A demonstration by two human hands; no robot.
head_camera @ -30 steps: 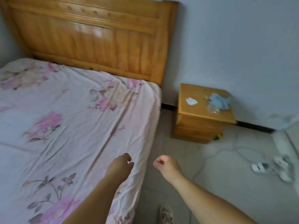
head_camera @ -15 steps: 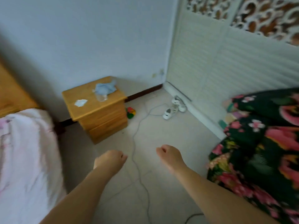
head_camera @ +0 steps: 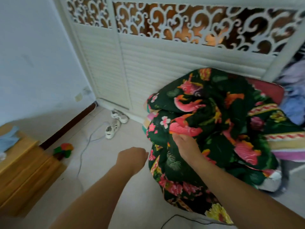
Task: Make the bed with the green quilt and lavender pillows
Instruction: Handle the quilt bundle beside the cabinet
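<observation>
The green quilt (head_camera: 214, 129), dark green with pink fish and flowers, lies in a crumpled heap at the right, hanging down to the floor. My right hand (head_camera: 184, 144) rests on top of its left side, fingertips hidden in a fold under a pink fish. My left hand (head_camera: 132, 157) hovers just left of the quilt's edge, fingers loosely curled, holding nothing. Striped and lavender cloth (head_camera: 288, 154) shows under the quilt at the right. The bed and pillows are out of view.
A wooden nightstand (head_camera: 21, 162) stands at the left edge. White shoes (head_camera: 115, 124), a grey cable (head_camera: 82, 154) and a colourful toy (head_camera: 63, 150) lie on the floor. A white louvred partition (head_camera: 148, 63) runs behind the quilt. Clothes (head_camera: 293, 96) pile at far right.
The view has swung right from the bed past the nightstand to the quilt heap. My right hand has come onto the quilt; my left hand has moved up beside it.
</observation>
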